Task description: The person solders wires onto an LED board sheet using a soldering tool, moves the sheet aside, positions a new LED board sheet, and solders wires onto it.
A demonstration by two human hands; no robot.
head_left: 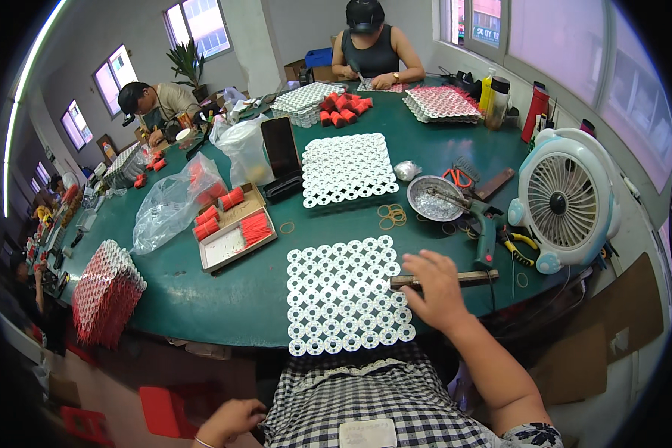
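A square panel of joined white round circuit boards [343, 299] lies at the table's near edge in front of me. My right hand [437, 291] is over its right side, fingers spread, above a narrow wooden bar [467, 278] that meets the panel's right edge. Whether the palm touches the bar is hidden. Low at the left, beside my checked apron [336, 403], my left hand [235, 420] is off the table, fingers loosely bent and apart, nothing visible in it. Beyond the panel is another stack of white panels [349, 170].
Right of the panel are a green-handled soldering iron [486, 240], a metal bowl [434, 200], pliers [517, 250] and a fan [564, 198]. A cardboard tray of red wires [239, 239], a plastic bag [175, 205] and a wired panel stack [108, 291] stand left. Two people work across the table.
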